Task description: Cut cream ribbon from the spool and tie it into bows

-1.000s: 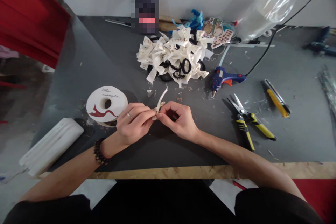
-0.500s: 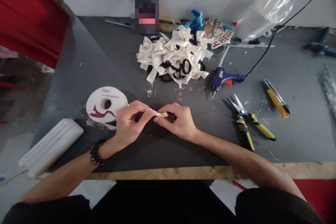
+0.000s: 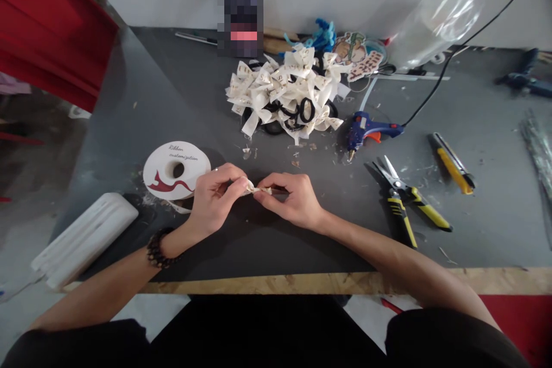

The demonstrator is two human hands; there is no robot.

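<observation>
Between my two hands is a short piece of cream ribbon (image 3: 252, 188), bunched up small. My left hand (image 3: 218, 192) pinches its left part between thumb and forefinger. With thumb and fingertips, my right hand (image 3: 293, 198) grips its right part. The fingers cover much of the ribbon, so its exact shape is hidden. A white ribbon spool (image 3: 156, 162) with printed lettering lies just left of my left hand. Beyond both hands is a heap of cream ribbon bows (image 3: 276, 83) mixed with black hair ties (image 3: 306, 110).
A blue glue gun (image 3: 361, 126) with a black cord lies right of the heap. Nearer are yellow-handled snips (image 3: 403, 192), their blades apart, and a yellow utility knife (image 3: 452, 164). At the left stands a white box-shaped device (image 3: 88, 238). A wooden edge (image 3: 276, 284) borders the table's front.
My left hand has shifted slightly right along with the ribbon, which now looks more bunched between the fingertips. The right hand has barely moved.
</observation>
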